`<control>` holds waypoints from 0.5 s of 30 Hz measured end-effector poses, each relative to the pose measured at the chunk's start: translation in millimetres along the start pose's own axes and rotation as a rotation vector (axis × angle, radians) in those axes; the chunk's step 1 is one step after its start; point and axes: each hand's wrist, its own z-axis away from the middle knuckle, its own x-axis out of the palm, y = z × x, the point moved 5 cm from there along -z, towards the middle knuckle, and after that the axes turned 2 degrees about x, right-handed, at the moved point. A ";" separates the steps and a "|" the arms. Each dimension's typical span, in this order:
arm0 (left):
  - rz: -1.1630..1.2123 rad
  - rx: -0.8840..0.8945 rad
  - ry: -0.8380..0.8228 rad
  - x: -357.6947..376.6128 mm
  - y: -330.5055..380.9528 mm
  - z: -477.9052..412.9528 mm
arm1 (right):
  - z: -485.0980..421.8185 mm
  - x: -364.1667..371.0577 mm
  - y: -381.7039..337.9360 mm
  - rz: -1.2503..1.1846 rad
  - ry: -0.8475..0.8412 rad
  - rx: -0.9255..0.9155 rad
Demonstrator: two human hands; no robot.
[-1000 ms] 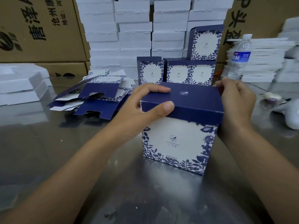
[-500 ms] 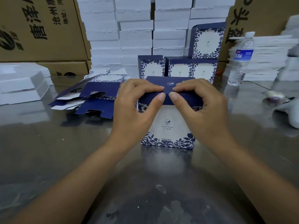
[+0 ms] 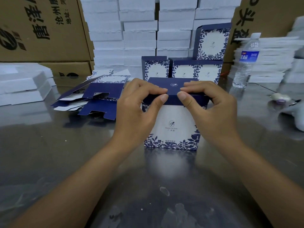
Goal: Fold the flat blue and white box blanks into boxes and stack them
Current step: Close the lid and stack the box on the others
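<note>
A blue and white folded box (image 3: 171, 127) stands upright on the steel table in front of me. My left hand (image 3: 139, 111) and my right hand (image 3: 209, 109) both grip its dark blue top flap, thumbs on the front edge and fingers curled over the lid. Three finished boxes (image 3: 184, 69) stand just behind it, with another box (image 3: 212, 41) stacked on top at the right. A loose pile of flat blue and white blanks (image 3: 97, 96) lies to the left.
White foam trays (image 3: 139, 27) are stacked high at the back, with more white trays (image 3: 23, 84) at left and right. Brown cartons (image 3: 41, 30) stand behind. A water bottle (image 3: 246, 61) stands at right, near a small white tool (image 3: 279, 97).
The box has moved away from me and turned square to me. My right hand came from the box's far right corner to the middle of the lid, where both thumbs meet.
</note>
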 end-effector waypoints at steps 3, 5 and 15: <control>0.008 0.013 0.003 -2.5 -5.4 0.5 | -1.5 -1.2 4.6 -0.030 -0.005 0.051; 0.017 -0.015 0.014 -4.5 -11.6 0.5 | -2.7 -1.3 6.8 -0.042 -0.010 0.068; 0.125 -0.146 0.011 -6.4 -26.5 -1.8 | -5.4 -5.1 18.0 -0.080 -0.043 0.203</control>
